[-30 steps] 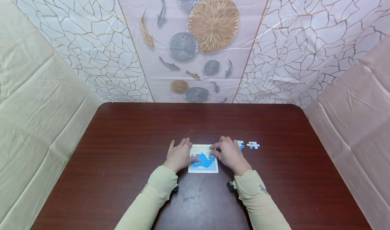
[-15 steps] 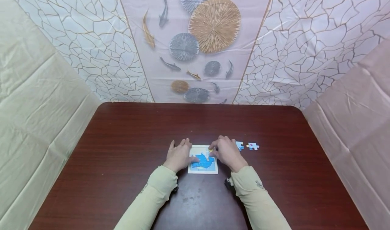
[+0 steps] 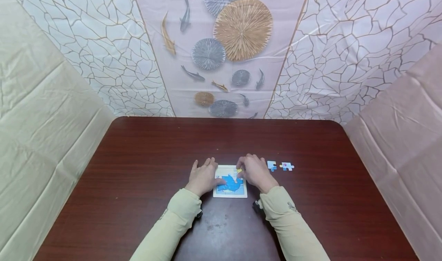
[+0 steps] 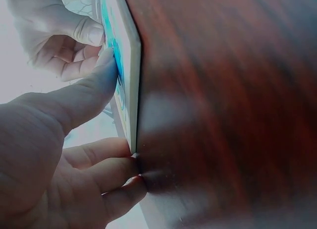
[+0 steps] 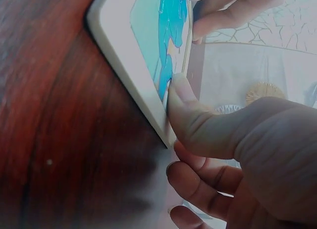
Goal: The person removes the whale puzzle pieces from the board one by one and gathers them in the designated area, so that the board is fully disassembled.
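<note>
In the head view, a square jigsaw puzzle tray [image 3: 230, 195] with a pale frame and a blue dolphin picture lies flat on the table. My left hand [image 3: 202, 177] rests at its left edge, the thumb pressing on the picture and the fingers stretched along the side. At the upper right of the tray, my right hand [image 3: 257, 172] has thumb and index fingertips together at a small puzzle piece [image 3: 239, 170] with yellow on it, mostly hidden by the fingers. In the right wrist view, the right thumb [image 5: 185, 102] lies at the tray's edge, with the other fingers curled beneath.
Two loose puzzle pieces lie right of the right hand: one white, blue and yellow [image 3: 271, 166], one with a pink swirl [image 3: 286, 166]. The dark red-brown table [image 3: 155, 146] ends at a patterned cloth backdrop [image 3: 221, 80], with pale cloth on both sides.
My right hand has shifted slightly left and its wrist has turned a little, uncovering more of the nearer loose piece. The left hand keeps its place on the tray.
</note>
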A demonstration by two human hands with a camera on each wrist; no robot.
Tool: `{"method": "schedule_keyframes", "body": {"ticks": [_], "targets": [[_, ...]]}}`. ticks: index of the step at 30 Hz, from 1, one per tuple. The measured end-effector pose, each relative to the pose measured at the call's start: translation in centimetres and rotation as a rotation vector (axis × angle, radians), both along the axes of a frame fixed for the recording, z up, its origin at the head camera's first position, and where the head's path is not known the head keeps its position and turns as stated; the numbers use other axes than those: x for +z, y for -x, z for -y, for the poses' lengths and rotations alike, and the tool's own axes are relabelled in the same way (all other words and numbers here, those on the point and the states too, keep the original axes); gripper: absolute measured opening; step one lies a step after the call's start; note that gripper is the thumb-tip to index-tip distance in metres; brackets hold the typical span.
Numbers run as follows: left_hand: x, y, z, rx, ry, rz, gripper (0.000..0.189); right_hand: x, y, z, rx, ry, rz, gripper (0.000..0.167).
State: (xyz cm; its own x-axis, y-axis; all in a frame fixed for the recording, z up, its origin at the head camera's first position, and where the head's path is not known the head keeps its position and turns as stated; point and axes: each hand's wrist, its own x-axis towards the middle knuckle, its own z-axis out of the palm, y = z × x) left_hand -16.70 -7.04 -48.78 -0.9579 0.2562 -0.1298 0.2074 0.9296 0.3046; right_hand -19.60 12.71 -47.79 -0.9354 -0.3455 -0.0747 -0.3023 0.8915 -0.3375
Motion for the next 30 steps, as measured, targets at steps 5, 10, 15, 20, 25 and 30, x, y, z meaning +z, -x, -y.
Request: {"method": "schedule_keyframes", "body": {"ticks": [5,10,15,20,25,30], "targets": [[0.01,-0.03,-0.02,0.002,-0.001,0.005,0.078,-0.11,0.01,0.06,-0.007,-0.008,0.012,0.022],[0.09,-0.1,-0.01,0.003,-0.003,0.005,0.079,-0.1,0.0,0.08,-0.01,-0.004,0.024,0.022],[0.11,-0.05,-0.02,-0.003,0.002,0.006,0.079,-0.12,-0.02,0.07,-0.013,-0.002,0.024,0.021],[0.2,-0.03,-0.05,-0.003,0.003,0.006,0.079,-0.06,-0.04,0.07,-0.011,0.0,0.022,0.021],[0.21,-0.04,-0.03,-0.003,0.004,0.004,0.079,-0.11,-0.01,0.04,-0.011,0.003,0.022,0.022],[0.22,-0.06,-0.08,-0.001,0.007,0.005,0.078,-0.15,0.04,0.06,-0.013,0.008,0.034,0.022]]}}
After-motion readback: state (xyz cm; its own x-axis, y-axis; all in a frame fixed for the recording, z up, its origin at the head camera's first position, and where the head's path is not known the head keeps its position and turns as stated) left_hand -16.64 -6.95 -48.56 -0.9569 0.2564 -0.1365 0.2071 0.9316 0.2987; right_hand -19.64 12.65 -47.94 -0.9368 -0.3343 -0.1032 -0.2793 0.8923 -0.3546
